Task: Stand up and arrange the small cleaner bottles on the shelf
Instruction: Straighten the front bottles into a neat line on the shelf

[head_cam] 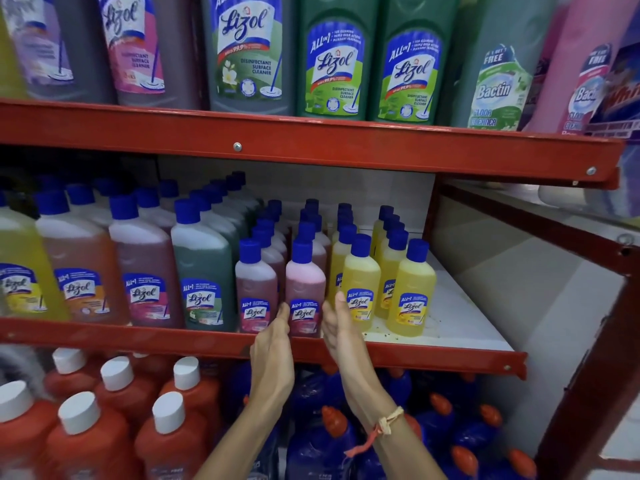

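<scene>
Small Lizol cleaner bottles with blue caps stand upright in rows on the middle red shelf [433,355]. Two rows are pink, two are yellow. The front pink bottle [304,289] stands at the shelf's front edge. My left hand [273,344] presses its left side and my right hand [337,327] its right side, fingers straight. Another pink bottle [255,289] stands just to its left. Two front yellow bottles [361,282] [414,289] stand to the right.
Larger Lizol bottles [202,265] fill the shelf's left part. Big bottles [336,57] line the top shelf. Orange bottles with white caps [86,438] and blue bottles [322,445] stand below. Bare white shelf board [464,320] lies right of the yellow bottles.
</scene>
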